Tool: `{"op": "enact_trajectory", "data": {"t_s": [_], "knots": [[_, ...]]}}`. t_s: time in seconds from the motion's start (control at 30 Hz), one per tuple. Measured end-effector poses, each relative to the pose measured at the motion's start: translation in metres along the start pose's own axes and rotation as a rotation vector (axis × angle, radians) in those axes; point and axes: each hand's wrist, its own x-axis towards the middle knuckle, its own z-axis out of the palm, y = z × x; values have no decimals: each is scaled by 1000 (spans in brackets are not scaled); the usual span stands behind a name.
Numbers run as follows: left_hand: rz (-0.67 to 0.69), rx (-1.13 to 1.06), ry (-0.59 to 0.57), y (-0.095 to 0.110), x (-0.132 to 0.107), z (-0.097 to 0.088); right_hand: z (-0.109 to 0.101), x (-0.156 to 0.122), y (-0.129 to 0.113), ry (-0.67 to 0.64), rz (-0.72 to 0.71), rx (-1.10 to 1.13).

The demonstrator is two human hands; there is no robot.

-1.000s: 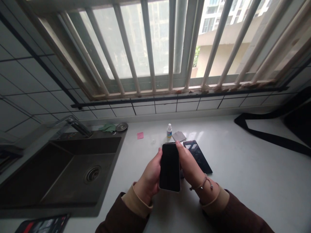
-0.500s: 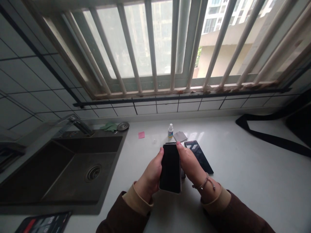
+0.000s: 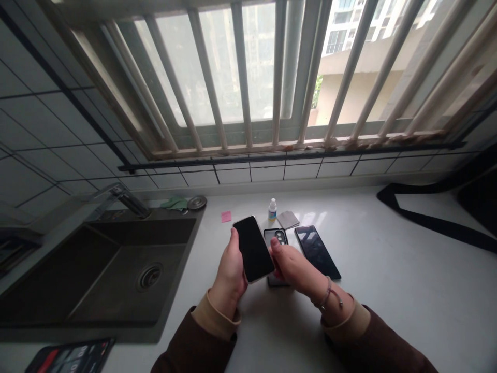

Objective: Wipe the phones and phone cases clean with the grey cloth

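Observation:
A smartphone (image 3: 254, 249) with a dark screen is tilted over the counter. My left hand (image 3: 231, 261) is closed around its left side, with the thumb along the edge. Close to the phone's lower right edge, my right hand (image 3: 289, 264) has curled fingers and a raised thumb. Its fingertips are partly hidden, so whether they grip anything cannot be told. Under that hand lies a dark-rimmed phone case (image 3: 276, 234) with camera cutouts, partly covered. To the right of it is a black tablet-like slab (image 3: 317, 251) with a glossy surface.
Behind the phone stand a small white-capped bottle (image 3: 272, 211) and a folded grey cloth (image 3: 288, 219). A pink sticky note (image 3: 225, 216) lies left of them. The sink (image 3: 159, 331) is at left, a black strap (image 3: 435, 217) at right, and a dark printed item (image 3: 72, 357) at front left.
The phone has moved left and tilted, now in my left hand. My right hand's thumb has come off the phone's face, and the case underneath shows more.

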Motion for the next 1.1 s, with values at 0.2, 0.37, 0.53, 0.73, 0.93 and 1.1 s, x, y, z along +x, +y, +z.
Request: {"op": "enact_trajectory", "data": {"t_s": [0.2, 0.37, 0.53, 0.73, 0.93, 1.1], "knots": [[46, -36, 135, 6, 0, -2, 8, -3, -1, -61, -58, -115], [96, -53, 154, 2, -1, 2, 7, -1, -1, 29, -159, -375], [158, -89, 192, -2, 1, 4, 7, -1, -4, 59, -149, -503], [185, -79, 202, -3, 2, 4, 10, -1, -6, 92, -95, -543], [190, -75, 225, -2, 2, 4, 12, -1, -5, 116, -90, -541], [229, -69, 227, -4, 3, 7, 14, 1, -3, 142, -79, -567]]}}
